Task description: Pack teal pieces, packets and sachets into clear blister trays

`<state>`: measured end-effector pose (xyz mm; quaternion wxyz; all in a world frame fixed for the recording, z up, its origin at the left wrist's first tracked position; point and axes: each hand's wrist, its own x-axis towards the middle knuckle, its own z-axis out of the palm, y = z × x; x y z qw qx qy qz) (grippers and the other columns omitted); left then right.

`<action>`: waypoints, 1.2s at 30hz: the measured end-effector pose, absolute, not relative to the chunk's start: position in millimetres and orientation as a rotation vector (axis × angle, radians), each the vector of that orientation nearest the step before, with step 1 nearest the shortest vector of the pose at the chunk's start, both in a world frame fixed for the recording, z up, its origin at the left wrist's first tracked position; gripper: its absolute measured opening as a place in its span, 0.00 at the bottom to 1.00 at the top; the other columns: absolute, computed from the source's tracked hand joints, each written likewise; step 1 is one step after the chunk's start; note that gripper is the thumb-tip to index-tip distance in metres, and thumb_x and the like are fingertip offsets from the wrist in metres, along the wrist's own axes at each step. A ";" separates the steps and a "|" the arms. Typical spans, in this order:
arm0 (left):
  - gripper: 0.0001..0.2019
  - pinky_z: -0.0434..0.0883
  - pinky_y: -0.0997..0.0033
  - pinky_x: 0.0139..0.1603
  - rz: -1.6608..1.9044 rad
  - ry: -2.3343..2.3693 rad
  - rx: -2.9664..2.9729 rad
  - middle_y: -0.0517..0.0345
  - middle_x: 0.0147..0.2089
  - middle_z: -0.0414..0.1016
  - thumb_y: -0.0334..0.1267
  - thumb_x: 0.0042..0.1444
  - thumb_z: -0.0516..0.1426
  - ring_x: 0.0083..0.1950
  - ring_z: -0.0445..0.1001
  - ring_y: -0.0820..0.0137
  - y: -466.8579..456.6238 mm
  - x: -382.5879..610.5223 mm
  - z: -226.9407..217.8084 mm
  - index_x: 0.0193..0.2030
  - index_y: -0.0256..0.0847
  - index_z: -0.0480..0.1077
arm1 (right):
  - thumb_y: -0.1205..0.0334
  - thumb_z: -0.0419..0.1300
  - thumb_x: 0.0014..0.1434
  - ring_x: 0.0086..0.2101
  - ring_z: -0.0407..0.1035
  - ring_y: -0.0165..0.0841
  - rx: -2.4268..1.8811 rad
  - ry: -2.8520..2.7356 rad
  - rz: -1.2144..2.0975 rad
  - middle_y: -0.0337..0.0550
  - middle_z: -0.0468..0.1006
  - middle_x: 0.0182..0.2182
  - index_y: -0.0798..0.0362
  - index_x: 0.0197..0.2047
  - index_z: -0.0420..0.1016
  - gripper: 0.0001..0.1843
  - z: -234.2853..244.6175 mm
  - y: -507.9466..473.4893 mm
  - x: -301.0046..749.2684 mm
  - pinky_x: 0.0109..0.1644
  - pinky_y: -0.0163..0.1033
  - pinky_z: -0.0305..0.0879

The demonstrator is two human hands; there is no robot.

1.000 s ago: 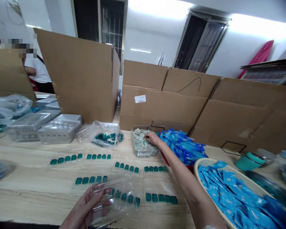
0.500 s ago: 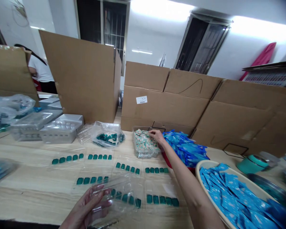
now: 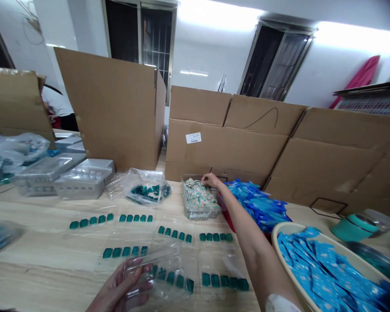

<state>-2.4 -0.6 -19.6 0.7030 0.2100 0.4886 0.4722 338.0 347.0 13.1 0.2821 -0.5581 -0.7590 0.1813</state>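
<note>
My left hand is closed round a clear plastic case, holding it above the table near the front. Through the case I see a row of dark green pieces. My right hand reaches to the far rim of a clear plastic tub. Small pale pink and green flat pieces fill that tub. The right fingers are bent together at the pieces; what they pinch, if anything, is hidden. Short rows of green tiles lie on clear sheets across the table.
A cream basin of blue packets stands at right, with more blue packets behind. Cardboard panels wall the back. A bag of green pieces and clear boxes sit at left. A person is beyond.
The view has shifted slightly. My right hand stays at the tub, its fingers a little nearer the far rim. My left hand keeps hold of the clear case.
</note>
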 end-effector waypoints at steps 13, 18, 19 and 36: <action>0.29 0.70 0.56 0.41 1.054 1.104 0.414 0.44 0.49 0.73 0.48 0.33 0.67 0.43 0.74 0.52 -3.2 -1.7 -13.6 0.44 0.40 0.70 | 0.72 0.59 0.43 0.30 0.66 0.31 -1.483 -2.089 0.193 0.40 0.75 0.27 0.53 0.28 0.74 0.07 4.7 332.4 335.8 0.37 0.33 0.60; 0.29 0.70 0.58 0.40 1.054 1.080 0.434 0.44 0.51 0.72 0.49 0.35 0.66 0.43 0.74 0.52 -5.3 -4.4 -12.9 0.45 0.40 0.68 | 0.69 0.58 0.46 0.29 0.68 0.31 -1.476 -2.024 0.244 0.42 0.76 0.26 0.55 0.29 0.75 0.05 9.5 327.3 339.3 0.34 0.33 0.63; 0.29 0.70 0.58 0.40 1.055 1.076 0.437 0.44 0.51 0.72 0.49 0.36 0.66 0.44 0.74 0.52 -5.5 -4.8 -13.1 0.46 0.40 0.67 | 0.68 0.58 0.48 0.27 0.68 0.30 -1.472 -2.020 0.267 0.41 0.76 0.25 0.56 0.30 0.75 0.06 12.0 327.1 340.0 0.32 0.33 0.63; 0.30 0.70 0.56 0.42 1.048 1.067 0.461 0.41 0.52 0.70 0.48 0.39 0.65 0.44 0.74 0.53 -2.5 -4.2 -15.9 0.48 0.38 0.63 | 0.72 0.57 0.49 0.43 0.67 0.36 -1.747 -2.223 0.066 0.48 0.76 0.40 0.55 0.36 0.75 0.11 19.0 320.1 311.7 0.44 0.34 0.58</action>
